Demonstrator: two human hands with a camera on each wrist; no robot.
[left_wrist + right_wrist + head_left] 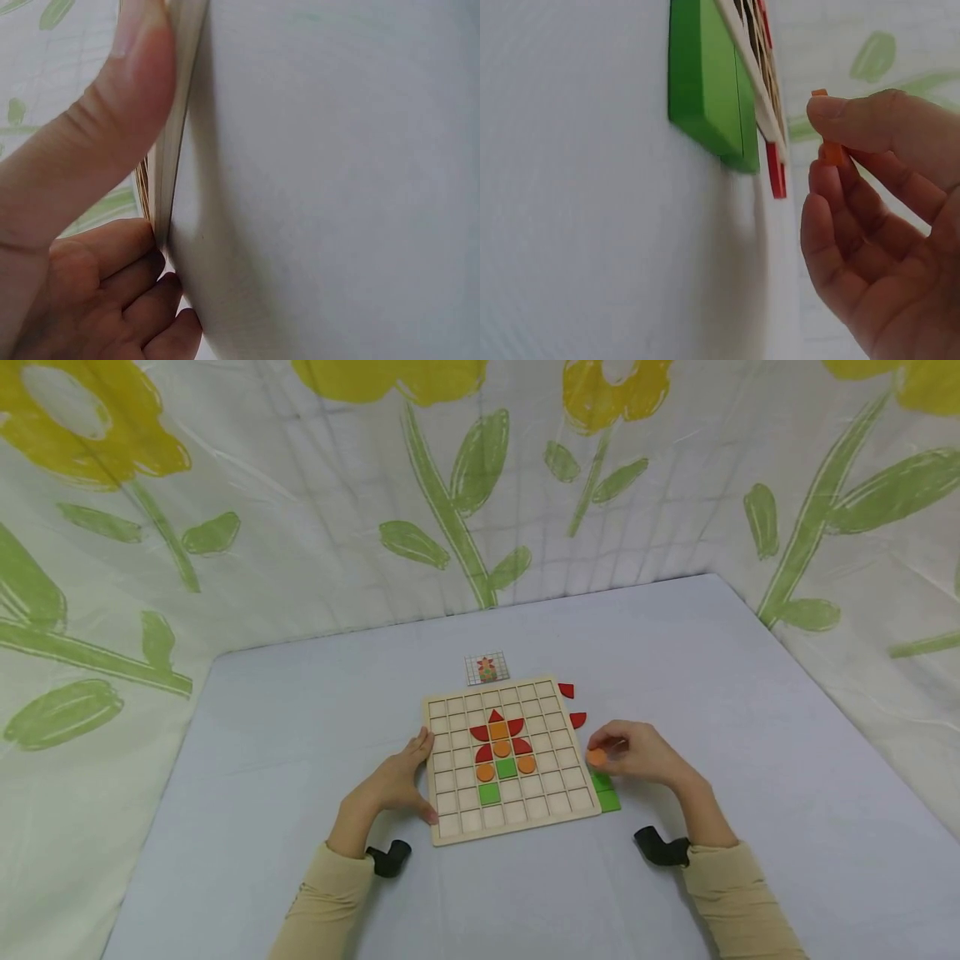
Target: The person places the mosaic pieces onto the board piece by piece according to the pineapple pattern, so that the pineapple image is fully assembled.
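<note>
A square wooden grid board (558, 785) lies on the table with red, orange and green pieces set in its middle cells. Along its left edge rests my left hand (393, 781), thumb and fingers spread apart. The left wrist view has the thumb (142, 82) against the board's side (176, 127). Just past the right edge, my right hand (637, 752) pinches an orange disc (597, 757) between thumb and fingers. In the right wrist view this disc (834, 153) is edge-on, raised above the tabletop. Below that hand, green squares (606, 793) lie beside the board, partly hidden.
A small pattern card (487, 668) lies behind the board, printed with a grid and a coloured figure. Two red quarter-round pieces (577, 720) stick out by the right edge. A flower-patterned curtain (337, 543) hangs behind the table.
</note>
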